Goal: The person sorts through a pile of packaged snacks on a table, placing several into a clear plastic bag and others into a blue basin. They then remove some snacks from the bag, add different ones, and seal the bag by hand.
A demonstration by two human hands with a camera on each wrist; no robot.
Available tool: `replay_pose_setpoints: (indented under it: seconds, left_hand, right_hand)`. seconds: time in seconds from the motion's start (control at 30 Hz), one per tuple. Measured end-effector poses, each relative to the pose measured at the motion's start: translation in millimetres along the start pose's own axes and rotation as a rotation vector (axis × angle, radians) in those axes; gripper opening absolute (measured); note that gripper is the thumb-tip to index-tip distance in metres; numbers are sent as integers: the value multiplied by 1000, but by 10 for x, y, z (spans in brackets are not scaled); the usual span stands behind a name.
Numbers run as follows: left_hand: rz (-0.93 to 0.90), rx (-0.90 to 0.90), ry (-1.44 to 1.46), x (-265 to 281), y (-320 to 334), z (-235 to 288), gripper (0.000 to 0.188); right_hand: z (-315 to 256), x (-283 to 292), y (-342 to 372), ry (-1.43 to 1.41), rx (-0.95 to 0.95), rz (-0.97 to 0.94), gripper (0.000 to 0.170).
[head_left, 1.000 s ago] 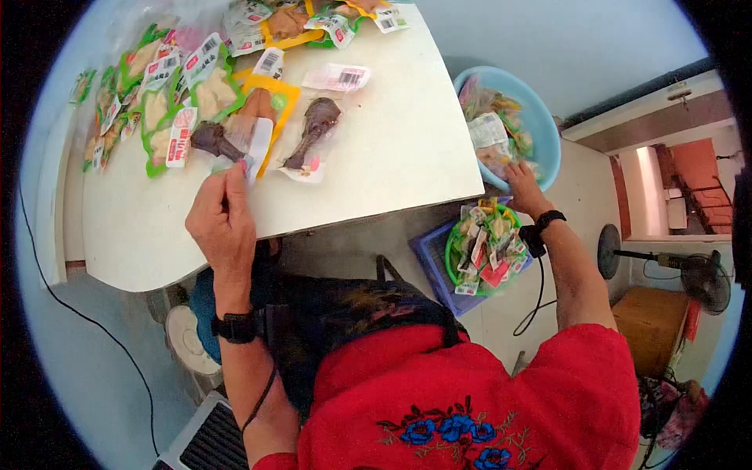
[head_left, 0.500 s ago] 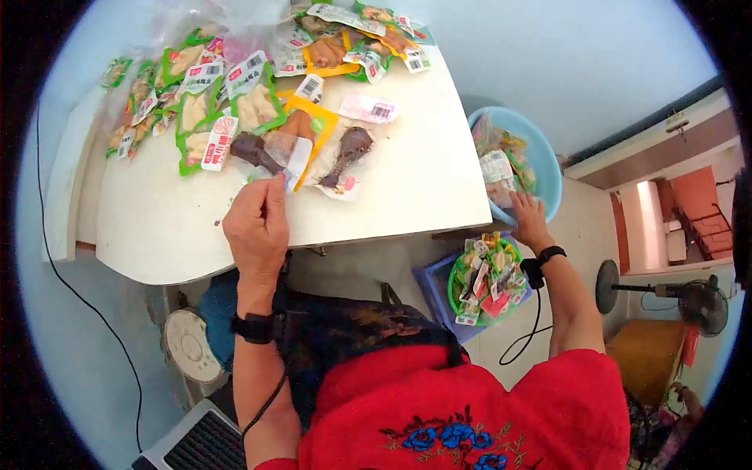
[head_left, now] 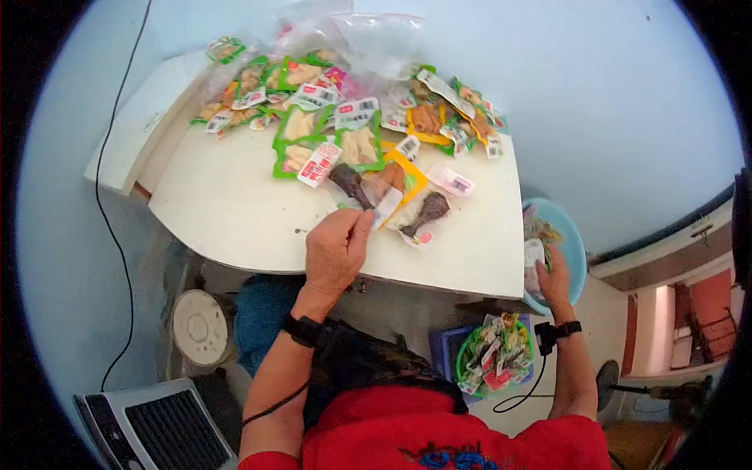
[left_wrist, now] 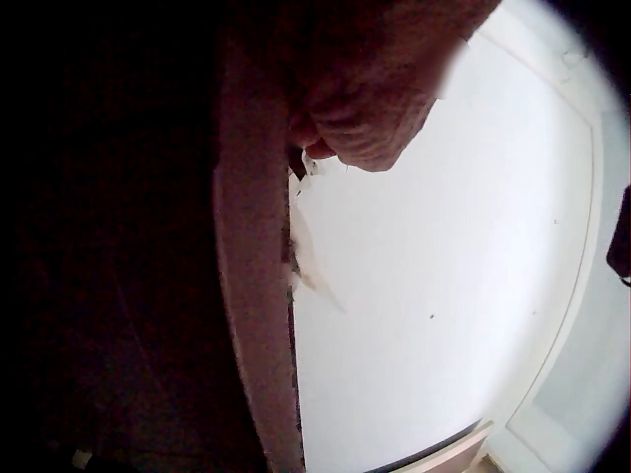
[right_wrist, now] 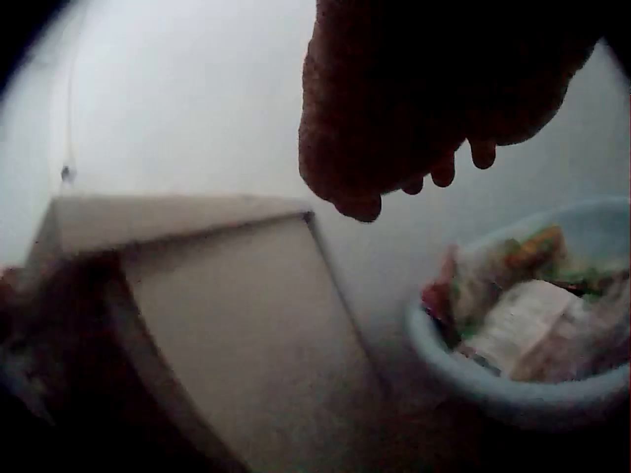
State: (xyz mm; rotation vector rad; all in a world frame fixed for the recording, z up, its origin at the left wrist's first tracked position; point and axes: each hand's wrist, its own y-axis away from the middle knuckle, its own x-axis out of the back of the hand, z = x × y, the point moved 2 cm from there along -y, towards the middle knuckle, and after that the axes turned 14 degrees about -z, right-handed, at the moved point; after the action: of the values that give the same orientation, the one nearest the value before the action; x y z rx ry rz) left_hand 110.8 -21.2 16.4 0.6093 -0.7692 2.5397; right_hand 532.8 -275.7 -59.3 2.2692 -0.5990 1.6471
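Observation:
My left hand [head_left: 337,247] pinches the lower corner of a clear vacuum-packed dark drumstick [head_left: 350,184] at the table's near side. In the left wrist view the curled left hand [left_wrist: 365,113] is dark, and little of the packet shows. Beside it lie a yellow-edged food packet [head_left: 415,182] and a second packed drumstick [head_left: 427,215]. Over the near side of a light-blue basin [head_left: 577,251], my right hand [head_left: 554,278] has its fingers loosely extended. The right wrist view shows those fingertips [right_wrist: 444,169] apart, with nothing visible between them.
Green-edged packets [head_left: 360,149] and more piles of packets cover the back of the white table [head_left: 235,211]. Packets [head_left: 535,254] also fill the basin. Below the table's right corner, a green basket [head_left: 462,352] of small packets sits on a blue crate. A round stool [head_left: 200,327] stands at left.
The head view has turned, so the table and basin appear lower and further right. My left hand keeps its pinch on the drumstick packet; my right hand stays at the basin.

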Motion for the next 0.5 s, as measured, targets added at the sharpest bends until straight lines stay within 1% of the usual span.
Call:
replay_pose_setpoints:
  seconds: [0.07, 0.17, 0.2, 0.3, 0.33, 0.43, 0.47, 0.5]
  left_hand:
    - [10, 12, 38, 7, 2, -1, 17]
    - [10, 14, 92, 64, -12, 7, 17]
    - [25, 24, 120, 70, -10, -8, 19]
    - [-97, 215, 318, 124, -1, -102, 27]
    - [-112, 204, 389, 142, 1, -118, 31]
    - [-210, 337, 537, 267, 2, -170, 30]
    - [-156, 279, 474, 320, 15, -196, 31]
    - [-120, 271, 388, 400, 31, -232, 32]
  right_hand:
    - [-431, 357, -102, -215, -16, 160, 41]
    - [-1041, 692, -199, -474, 124, 301, 34]
    - [-1222, 766, -224, -515, 152, 245, 36]
    - [-2025, 924, -174, -762, 179, 25, 37]
    - [-2281, 956, -155, -825, 211, -31, 39]
    - [-2697, 953, -284, -987, 412, -173, 39]
    - [-2871, 993, -329, -1009, 428, -223, 39]
    - [-2990, 998, -422, -1026, 411, -260, 40]
